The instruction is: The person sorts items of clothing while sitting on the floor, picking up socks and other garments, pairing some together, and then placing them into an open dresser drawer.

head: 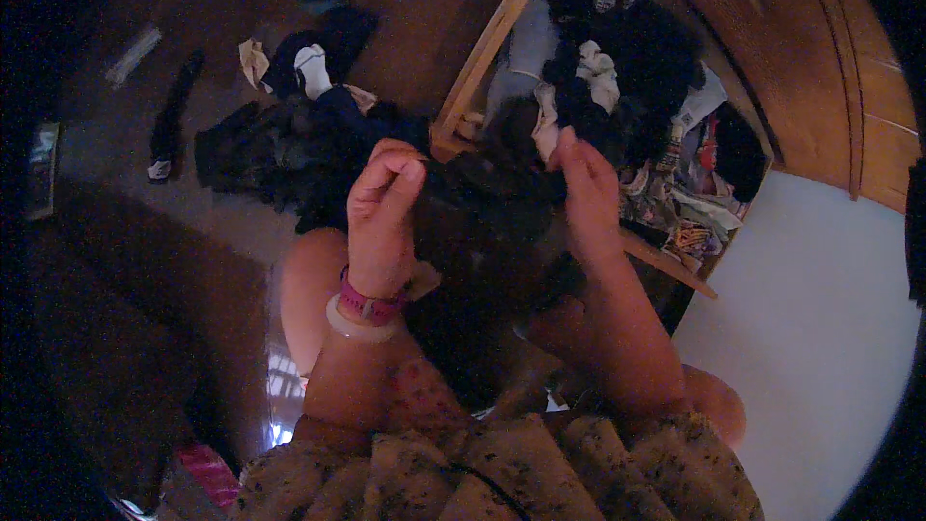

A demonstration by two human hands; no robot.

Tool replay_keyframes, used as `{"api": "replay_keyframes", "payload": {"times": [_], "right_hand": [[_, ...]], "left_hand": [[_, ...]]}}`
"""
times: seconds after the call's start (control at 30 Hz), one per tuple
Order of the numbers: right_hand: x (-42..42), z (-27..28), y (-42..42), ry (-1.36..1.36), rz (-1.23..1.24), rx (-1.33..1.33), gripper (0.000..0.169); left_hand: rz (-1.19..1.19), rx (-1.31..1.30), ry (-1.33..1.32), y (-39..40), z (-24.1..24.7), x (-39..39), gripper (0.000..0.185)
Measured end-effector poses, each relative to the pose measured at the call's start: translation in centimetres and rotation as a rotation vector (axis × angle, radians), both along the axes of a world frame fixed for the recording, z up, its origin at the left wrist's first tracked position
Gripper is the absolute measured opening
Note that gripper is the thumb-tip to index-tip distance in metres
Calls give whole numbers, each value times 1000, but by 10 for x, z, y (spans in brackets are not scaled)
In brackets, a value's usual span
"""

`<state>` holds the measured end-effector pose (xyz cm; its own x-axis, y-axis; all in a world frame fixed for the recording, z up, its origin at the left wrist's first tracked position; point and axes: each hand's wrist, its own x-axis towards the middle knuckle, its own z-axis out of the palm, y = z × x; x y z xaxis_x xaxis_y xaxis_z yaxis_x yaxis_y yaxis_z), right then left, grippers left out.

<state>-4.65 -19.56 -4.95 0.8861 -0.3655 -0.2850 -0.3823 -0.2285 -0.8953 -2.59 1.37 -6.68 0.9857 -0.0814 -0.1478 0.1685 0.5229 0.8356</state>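
Note:
A dark cloth garment (492,195) hangs stretched between my two hands, above my lap. My left hand (385,210), with a pink watch band and a pale bangle at its wrist, pinches one end between thumb and fingers. The other end is pinched by my right hand (587,192), which looks slightly blurred. Just beyond the right fingertips lies a pale sock (545,119) in an open wooden drawer (499,36). A heap of dark clothes (253,152) lies on the floor past my left hand. What kind of garment I hold is too dark to tell.
Dark clothes, another pale sock (599,76) and patterned cloths (687,221) fill the drawer. A white sock (312,71), a beige cloth (253,64) and a long dark sock (173,116) lie on the floor. A wooden cabinet front (810,51) curves at the upper right, beside a white surface (803,347).

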Motion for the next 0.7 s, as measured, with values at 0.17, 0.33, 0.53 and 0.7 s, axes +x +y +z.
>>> {"api": "replay_keyframes", "payload": {"times": [0.17,0.33,0.53,0.7], "right_hand": [[-19,12,-22,-34,145,-90,23],[-24,42,-20,8,617,-201,40],[-34,48,-143,-117,-30,-753,32],[-88,-22,-257,113,-64,-1248,47]], "left_hand": [[-155,-9,31,-8,-3,-7,7],[-601,175,-22,-27,5,-20,25],[-421,100,39,-25,0,-12,30],[-73,61,204,-8,-18,3,19]]}}
